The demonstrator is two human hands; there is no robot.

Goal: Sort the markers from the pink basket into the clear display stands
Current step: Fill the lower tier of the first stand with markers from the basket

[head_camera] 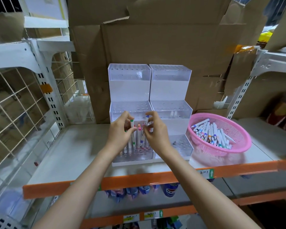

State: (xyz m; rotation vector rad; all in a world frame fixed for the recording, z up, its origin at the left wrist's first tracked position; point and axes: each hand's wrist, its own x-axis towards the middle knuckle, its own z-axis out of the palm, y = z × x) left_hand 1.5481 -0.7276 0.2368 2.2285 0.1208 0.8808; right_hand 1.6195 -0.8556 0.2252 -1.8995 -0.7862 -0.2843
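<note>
Though blurry, green-capped marker (132, 125) upright, apparently within left hand (120, 132).

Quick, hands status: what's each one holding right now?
Left hand: pinches a green-capped marker.
Right hand: pinches a blue-capped marker.
</note>
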